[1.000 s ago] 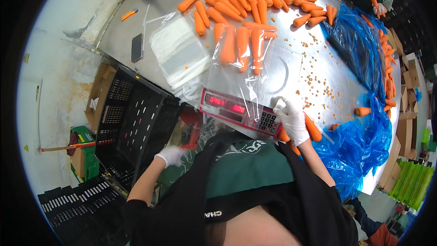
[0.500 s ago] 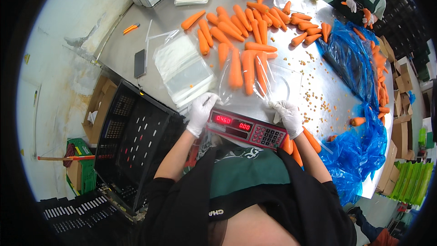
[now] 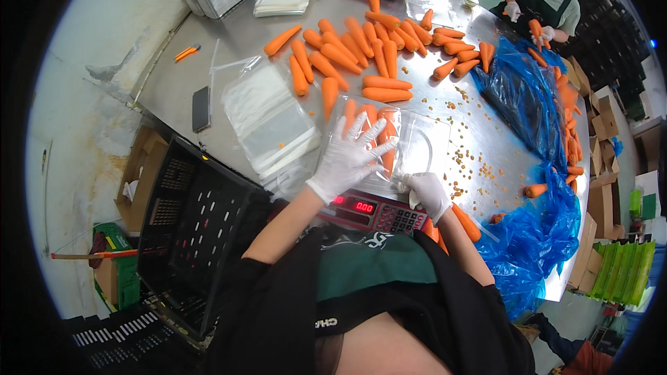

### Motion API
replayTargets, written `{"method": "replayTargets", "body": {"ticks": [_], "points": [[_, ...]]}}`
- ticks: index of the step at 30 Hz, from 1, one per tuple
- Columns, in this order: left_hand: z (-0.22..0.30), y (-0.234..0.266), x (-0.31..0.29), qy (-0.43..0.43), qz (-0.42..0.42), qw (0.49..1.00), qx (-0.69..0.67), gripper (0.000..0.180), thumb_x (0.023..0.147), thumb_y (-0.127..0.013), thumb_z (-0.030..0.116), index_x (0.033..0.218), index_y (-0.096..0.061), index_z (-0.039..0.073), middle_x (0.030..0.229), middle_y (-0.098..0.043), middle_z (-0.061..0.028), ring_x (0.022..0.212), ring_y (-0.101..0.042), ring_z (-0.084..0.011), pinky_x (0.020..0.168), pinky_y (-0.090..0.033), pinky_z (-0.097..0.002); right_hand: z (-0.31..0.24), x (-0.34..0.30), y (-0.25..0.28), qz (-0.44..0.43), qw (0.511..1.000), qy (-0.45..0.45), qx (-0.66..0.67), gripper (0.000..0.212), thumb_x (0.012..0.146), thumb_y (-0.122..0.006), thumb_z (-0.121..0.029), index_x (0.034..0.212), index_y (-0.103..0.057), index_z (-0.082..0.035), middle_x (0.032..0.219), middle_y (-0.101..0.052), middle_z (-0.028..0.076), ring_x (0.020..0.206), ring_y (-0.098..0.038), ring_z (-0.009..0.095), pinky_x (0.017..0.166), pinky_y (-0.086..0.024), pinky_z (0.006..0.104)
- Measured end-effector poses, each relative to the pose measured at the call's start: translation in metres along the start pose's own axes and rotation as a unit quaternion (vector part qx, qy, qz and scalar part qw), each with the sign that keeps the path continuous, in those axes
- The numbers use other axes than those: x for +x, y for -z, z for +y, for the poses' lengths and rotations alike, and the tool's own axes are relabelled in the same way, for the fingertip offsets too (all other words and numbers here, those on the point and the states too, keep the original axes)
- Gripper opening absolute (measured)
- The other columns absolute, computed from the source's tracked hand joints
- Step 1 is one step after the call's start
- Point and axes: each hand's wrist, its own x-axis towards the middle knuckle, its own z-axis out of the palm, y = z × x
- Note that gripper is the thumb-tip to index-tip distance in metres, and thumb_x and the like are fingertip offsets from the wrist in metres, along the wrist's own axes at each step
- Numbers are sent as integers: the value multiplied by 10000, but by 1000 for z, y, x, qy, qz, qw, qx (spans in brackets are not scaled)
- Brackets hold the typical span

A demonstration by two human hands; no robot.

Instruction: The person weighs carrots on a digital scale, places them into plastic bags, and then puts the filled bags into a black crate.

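A clear plastic bag (image 3: 411, 140) with carrots inside lies on the scale in front of me. My left hand (image 3: 353, 151), white-gloved, is spread flat over the bag with its fingers apart, covering part of the bagged carrots (image 3: 388, 140). At the bag's near right corner, my right hand (image 3: 426, 193) is closed on the plastic edge, its fingertips pinched together. The scale's red panel (image 3: 375, 212) with lit digits and keys shows just below both hands; my left hand hides part of it. A few loose carrots (image 3: 464, 222) rest beside my right wrist.
Many loose carrots (image 3: 340, 55) cover the far table. A stack of clear bags (image 3: 267, 111) and a phone (image 3: 201, 109) lie left. A black crate (image 3: 201, 215) stands at the left edge, blue plastic sheeting (image 3: 535, 229) at right. A co-worker (image 3: 545, 0) holds carrots at the far right.
My left hand has moved from the bag's left corner onto the top of the bag, its fingers now spread. The bag and its carrots lie flatter. My right hand still pinches the bag.
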Motion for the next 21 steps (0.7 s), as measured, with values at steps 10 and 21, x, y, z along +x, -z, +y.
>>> {"method": "replayTargets", "body": {"ticks": [10,21], "points": [[-28,-28,11,-58,-67,995,-53,517,779,-662,459,1257,-608,269,1438,-446,-53,1336,-369,-352,1124,-183,-546,21,5,-15,101,721,361,-583,600,804,-659,-165,1302,-428,78,802,-582,166,690,-592,330,614,-495,415],[12,56,-83,278,246,907,-199,252,752,-772,195,923,-684,33,885,-674,-96,718,-662,-216,656,-539,-304,-145,-37,-75,-136,816,343,-445,222,764,-558,-90,958,-666,-81,762,-587,139,703,-619,315,613,-509,386]]}}
